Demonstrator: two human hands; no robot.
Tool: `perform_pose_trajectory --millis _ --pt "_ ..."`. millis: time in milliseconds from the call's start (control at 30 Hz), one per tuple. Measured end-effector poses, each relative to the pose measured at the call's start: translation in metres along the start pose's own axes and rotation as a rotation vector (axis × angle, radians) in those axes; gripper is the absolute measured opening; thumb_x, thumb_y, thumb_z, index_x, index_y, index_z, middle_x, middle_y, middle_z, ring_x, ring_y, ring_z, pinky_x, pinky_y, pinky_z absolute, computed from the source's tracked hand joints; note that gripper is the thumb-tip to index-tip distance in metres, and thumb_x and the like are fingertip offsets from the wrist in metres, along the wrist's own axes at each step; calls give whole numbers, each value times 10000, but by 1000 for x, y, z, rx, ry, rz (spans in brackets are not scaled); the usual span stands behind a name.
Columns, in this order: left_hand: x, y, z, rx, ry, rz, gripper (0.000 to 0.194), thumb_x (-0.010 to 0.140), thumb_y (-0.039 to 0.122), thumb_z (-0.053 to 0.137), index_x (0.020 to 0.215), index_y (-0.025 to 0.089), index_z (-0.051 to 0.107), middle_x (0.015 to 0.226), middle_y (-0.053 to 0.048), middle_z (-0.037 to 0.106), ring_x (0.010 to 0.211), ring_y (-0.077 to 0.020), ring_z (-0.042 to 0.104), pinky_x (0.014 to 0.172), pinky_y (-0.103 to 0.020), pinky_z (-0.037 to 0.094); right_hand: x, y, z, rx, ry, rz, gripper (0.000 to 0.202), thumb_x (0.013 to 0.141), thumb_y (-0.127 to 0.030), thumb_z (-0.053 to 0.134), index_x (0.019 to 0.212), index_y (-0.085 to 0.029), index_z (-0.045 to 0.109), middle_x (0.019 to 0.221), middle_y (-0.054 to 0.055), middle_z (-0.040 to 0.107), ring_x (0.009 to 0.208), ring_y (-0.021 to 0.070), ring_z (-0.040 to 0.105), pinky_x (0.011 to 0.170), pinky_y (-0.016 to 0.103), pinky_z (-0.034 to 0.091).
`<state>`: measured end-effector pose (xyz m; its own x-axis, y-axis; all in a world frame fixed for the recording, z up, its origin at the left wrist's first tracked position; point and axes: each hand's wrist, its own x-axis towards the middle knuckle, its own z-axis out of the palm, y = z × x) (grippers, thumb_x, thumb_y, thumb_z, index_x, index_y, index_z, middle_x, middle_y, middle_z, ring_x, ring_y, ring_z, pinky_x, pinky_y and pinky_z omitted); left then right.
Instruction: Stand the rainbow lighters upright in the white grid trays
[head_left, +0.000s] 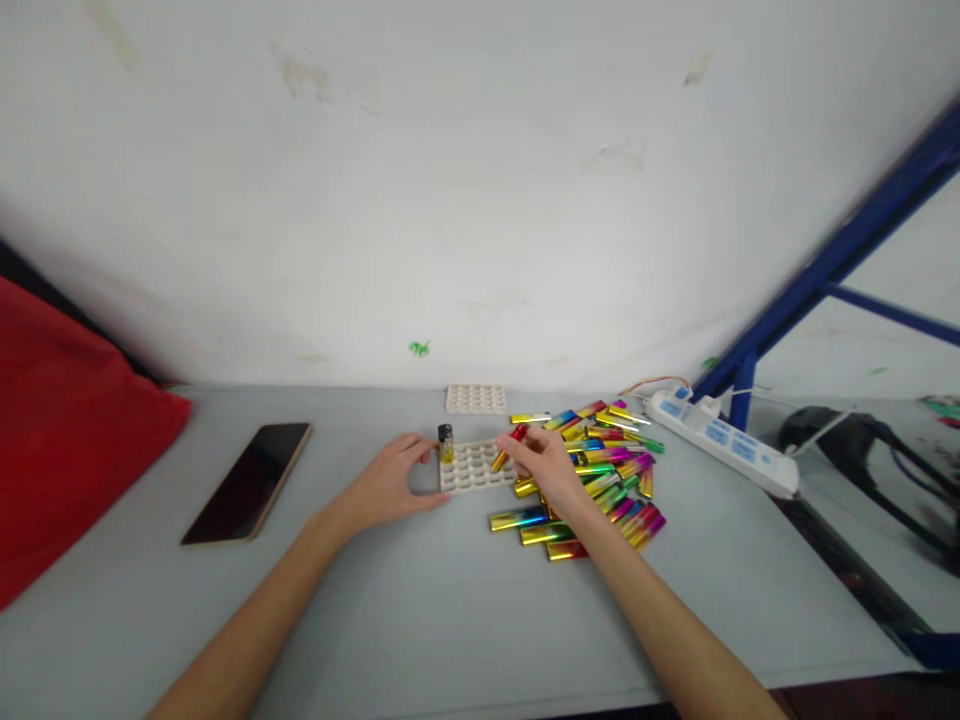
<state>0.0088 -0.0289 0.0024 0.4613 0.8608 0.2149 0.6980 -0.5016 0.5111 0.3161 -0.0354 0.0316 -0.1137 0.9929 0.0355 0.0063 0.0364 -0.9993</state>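
My right hand pinches a shiny red-and-gold tube, tilted over the right part of a white tray with rows of round hollows. At the tray's left edge, my left hand spans its short side, thumb by the near corner and index finger by the far one. A small yellow piece with a black top stands upright at the tray's far left corner. Under and beside my right hand lies a loose pile of shiny tubes in gold, blue, green, red and purple.
Behind the tray, a second white hollowed tray lies near the wall. A phone rests at left, beside a red cloth item. At right are a white power strip, a blue metal frame and a black strapped object.
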Motion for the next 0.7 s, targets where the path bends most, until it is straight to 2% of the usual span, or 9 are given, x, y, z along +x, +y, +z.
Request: perform_pose_trajectory --millis 67,167,233,300,400,500,600,700 --pt "0 0 0 -3 -2 -3 503 888 622 933 1192 261 759 1185 -81 797 1103 -348 763 1067 -465 641 -6 1 2 -8 -25 -51 765 868 -967 896 753 -251 649 664 -39 547 664 157 477 626 300 397" --pt "1 1 -1 -7 -10 -11 494 882 624 932 1159 259 747 1168 -80 796 1089 -345 764 1061 -463 640 -12 -2 10 52 -143 -86 752 978 -1009 752 889 -266 672 772 -8 678 682 173 576 654 306 495" --pt "1 1 -1 -7 -13 -14 487 881 623 937 1141 261 742 1157 -81 797 1075 -341 765 1047 -456 640 -16 -4 18 109 -222 -40 739 981 -1018 742 1028 -284 675 789 -30 686 575 146 493 554 294 436" --pt "1 2 -1 -5 -6 -13 476 884 625 940 1123 267 738 1148 -81 798 1067 -341 766 1030 -449 642 -18 -5 24 148 -252 10 759 940 -1032 779 1083 -296 659 726 -77 599 515 125 358 480 275 312" --pt "2 2 -1 3 7 -5 466 878 619 940 1108 272 731 1141 -81 799 1065 -347 767 1019 -454 645 -19 -4 29 163 -231 85 808 894 -1086 754 923 -288 628 635 -106 413 532 118 289 489 264 237" --pt "2 1 -2 5 7 3 457 877 621 927 1085 274 715 1148 -83 796 1072 -351 767 1027 -467 649 -18 -3 33 147 -147 168 861 937 -1112 615 692 -292 521 577 -83 341 529 119 269 501 279 225" --pt "3 0 -1 8 1 12 439 887 622 914 1052 280 693 1139 -80 793 1070 -349 767 1028 -469 649 -18 -8 37 136 -49 171 865 988 -1036 562 556 -302 416 523 -63 315 506 114 248 502 292 218" --pt "4 -1 -1 17 1 5 448 874 619 926 1047 280 689 1120 -76 788 1044 -343 765 1008 -458 648 -19 -15 39 133 8 183 794 1050 -871 527 511 -311 361 504 -53 309 485 115 237 492 296 210"
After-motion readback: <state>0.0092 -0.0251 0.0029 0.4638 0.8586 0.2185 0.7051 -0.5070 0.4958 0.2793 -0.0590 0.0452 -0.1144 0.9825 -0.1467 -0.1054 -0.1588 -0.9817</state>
